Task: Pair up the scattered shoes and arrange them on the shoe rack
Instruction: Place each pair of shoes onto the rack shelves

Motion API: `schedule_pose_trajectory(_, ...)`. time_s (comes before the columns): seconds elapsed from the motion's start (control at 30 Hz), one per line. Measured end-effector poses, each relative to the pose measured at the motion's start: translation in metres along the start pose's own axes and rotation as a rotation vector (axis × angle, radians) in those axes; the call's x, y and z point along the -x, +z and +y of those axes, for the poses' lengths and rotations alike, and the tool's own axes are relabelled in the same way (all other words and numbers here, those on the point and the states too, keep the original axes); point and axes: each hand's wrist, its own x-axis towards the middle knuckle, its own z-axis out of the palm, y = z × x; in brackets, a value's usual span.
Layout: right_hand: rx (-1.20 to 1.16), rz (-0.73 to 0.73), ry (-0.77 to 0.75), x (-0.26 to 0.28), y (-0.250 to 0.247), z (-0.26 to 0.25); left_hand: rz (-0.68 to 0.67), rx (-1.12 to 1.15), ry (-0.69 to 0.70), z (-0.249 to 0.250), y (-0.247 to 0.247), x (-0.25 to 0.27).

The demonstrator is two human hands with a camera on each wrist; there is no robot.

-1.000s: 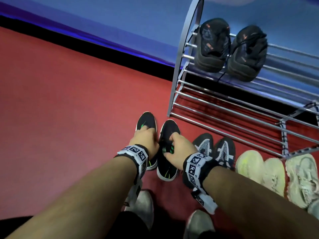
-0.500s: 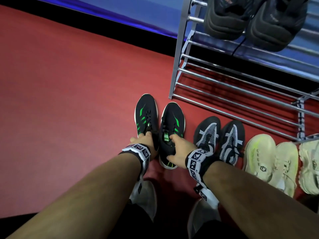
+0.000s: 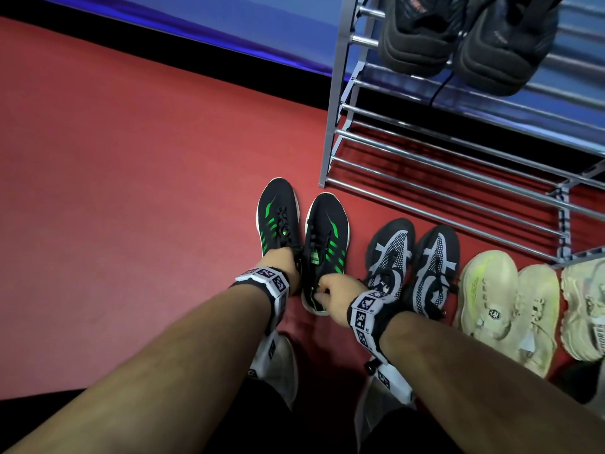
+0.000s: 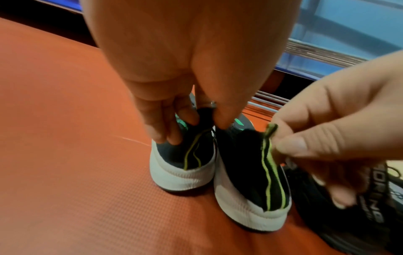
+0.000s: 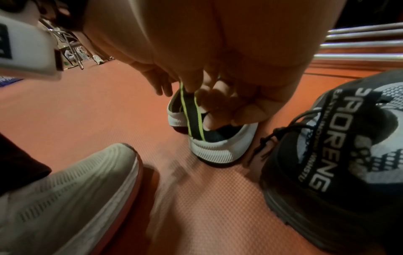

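Two black sneakers with green stripes stand side by side on the red floor, toes toward the shoe rack [image 3: 330, 132]. My left hand [image 3: 284, 267] pinches the heel collar of the left black-green shoe [image 3: 278, 217] [image 4: 185, 158]. My right hand [image 3: 330, 290] [image 4: 322, 134] pinches the green-striped heel tab of the right black-green shoe [image 3: 325, 231] [image 4: 246, 172] [image 5: 209, 138]. Both shoes rest on the floor. A black pair [image 3: 465, 37] sits on the rack's upper shelf.
A black-and-grey knit pair [image 3: 412, 257] [image 5: 340, 155] stands right of the held shoes, then a cream pair [image 3: 504, 299] and another cream shoe [image 3: 586, 303]. My own white-shod feet [image 3: 278, 365] [image 5: 65, 189] are below the hands. Lower rack bars [image 3: 458, 178] hold nothing.
Both hands slid back from the shoes' middles to their heels, uncovering the laces and green stripes. The view dropped closer to the floor.
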Motion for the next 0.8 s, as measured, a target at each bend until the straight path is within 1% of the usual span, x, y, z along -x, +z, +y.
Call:
schedule_pose_trajectory(0.07,0.036,0.017,0.002,-0.001,-0.007,0.0,-0.018,-0.009,-0.009,-0.002,-0.001,0.003)
schedule_pose_trajectory(0.13,0.042,0.067,-0.004,-0.002,-0.01,-0.003,-0.043,-0.045,-0.008,-0.003,-0.004,0.004)
schedule_pose_trajectory(0.23,-0.044,0.095,0.029,-0.002,-0.009,-0.006,-0.08,-0.101,-0.043,-0.008,-0.009,0.01)
schedule_pose_trajectory(0.33,-0.028,0.048,-0.006,0.001,0.0,-0.008,-0.174,-0.177,-0.05,-0.011,-0.005,0.017)
schedule_pose_trajectory(0.37,-0.012,0.011,-0.004,0.001,0.005,-0.009,-0.169,-0.184,-0.069,-0.012,-0.001,0.017)
schedule_pose_trajectory(0.4,0.001,-0.005,-0.006,0.0,0.01,-0.009,-0.131,-0.174,-0.085,-0.013,0.004,0.018)
schedule_pose_trajectory(0.43,0.006,-0.012,0.0,-0.002,0.014,-0.008,-0.086,-0.158,-0.134,-0.012,0.006,0.017)
schedule_pose_trajectory(0.47,0.012,-0.003,0.012,-0.003,0.014,-0.007,-0.034,-0.133,-0.183,-0.011,0.007,0.016)
schedule_pose_trajectory(0.53,0.028,0.025,0.053,-0.008,0.013,-0.003,0.023,-0.056,-0.28,-0.01,0.005,0.013)
schedule_pose_trajectory(0.57,0.043,0.034,0.076,-0.01,0.011,-0.001,0.019,-0.012,-0.311,-0.01,0.003,0.011)
schedule_pose_trajectory(0.67,0.039,0.082,0.138,-0.016,0.007,0.008,-0.059,0.084,-0.38,-0.023,0.003,0.001)
schedule_pose_trajectory(0.8,0.0,0.108,0.156,-0.02,0.011,0.012,-0.197,0.123,-0.378,-0.034,0.011,-0.007)
